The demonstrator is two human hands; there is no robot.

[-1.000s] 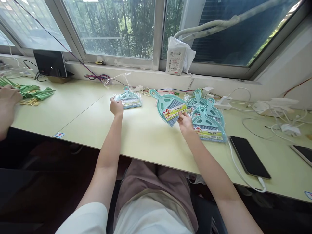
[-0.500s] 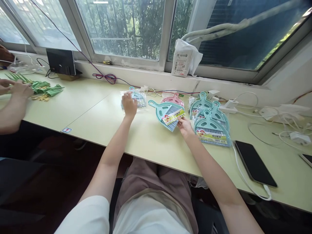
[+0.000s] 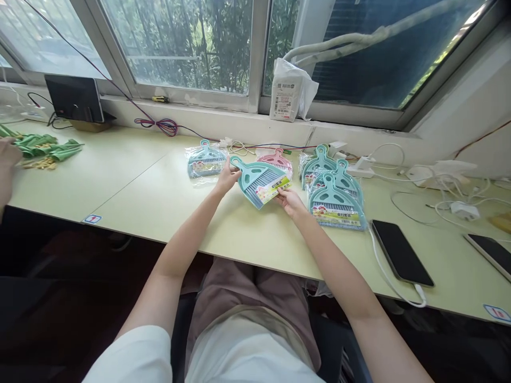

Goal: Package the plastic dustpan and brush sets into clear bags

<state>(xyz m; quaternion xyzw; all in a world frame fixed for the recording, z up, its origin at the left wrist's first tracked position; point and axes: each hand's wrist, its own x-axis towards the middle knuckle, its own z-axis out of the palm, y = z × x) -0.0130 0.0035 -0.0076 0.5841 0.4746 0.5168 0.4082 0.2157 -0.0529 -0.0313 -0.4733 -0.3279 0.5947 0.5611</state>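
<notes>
Between my two hands is a teal dustpan and brush set [image 3: 259,182], tilted with its handle up to the left and a printed label across the bristles. My left hand [image 3: 229,177] is closed at the handle end. Fingers of my right hand [image 3: 290,202] pinch the lower right edge by the label. Left of it a blue dustpan set [image 3: 206,161] lies in a clear bag. A pink dustpan set [image 3: 276,159] is partly hidden behind the held one. Several bagged teal dustpan sets [image 3: 337,210] are grouped beside my right hand.
A black phone [image 3: 401,252] with a white cable lies right, another phone [image 3: 489,252] beyond it. Chargers and cables [image 3: 451,186] clutter the back right. Green rolled pieces [image 3: 50,148] lie far left by another person's hand [image 3: 8,159]. A tablet [image 3: 74,98] stands behind.
My left hand has moved from the blue bagged set to the handle of the teal set. The teal set has turned slightly. The view has shifted right.
</notes>
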